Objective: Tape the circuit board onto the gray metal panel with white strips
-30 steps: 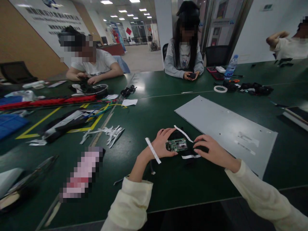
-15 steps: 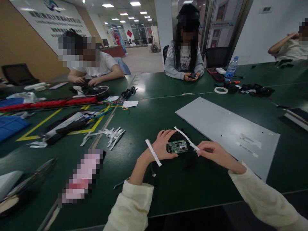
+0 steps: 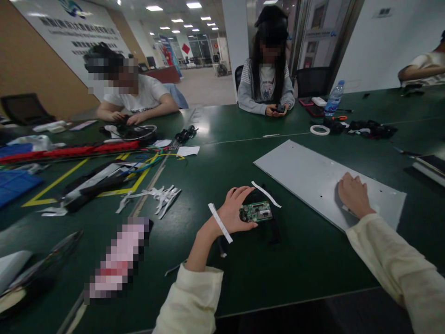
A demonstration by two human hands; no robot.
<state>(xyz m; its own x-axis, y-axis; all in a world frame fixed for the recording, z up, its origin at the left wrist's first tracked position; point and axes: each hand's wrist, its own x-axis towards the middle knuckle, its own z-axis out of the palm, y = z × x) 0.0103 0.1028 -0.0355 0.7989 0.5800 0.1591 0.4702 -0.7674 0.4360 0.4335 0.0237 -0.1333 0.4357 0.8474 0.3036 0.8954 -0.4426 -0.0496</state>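
Across a dark green table (image 3: 208,169) lies a pale grey panel (image 3: 299,169), to our right. Our left hand (image 3: 232,211), we judge, does best to support the green circuit board (image 3: 257,212), in front of us, by its edges, level and still. It clasps the board's left end, thumb and fingers wide apart. Our right hand (image 3: 354,194) curls over the panel; whether it pinches anything, we cannot tell. One white strip (image 3: 266,194) slants past the board; a second white strip (image 3: 220,223) crosses the left hand's back.
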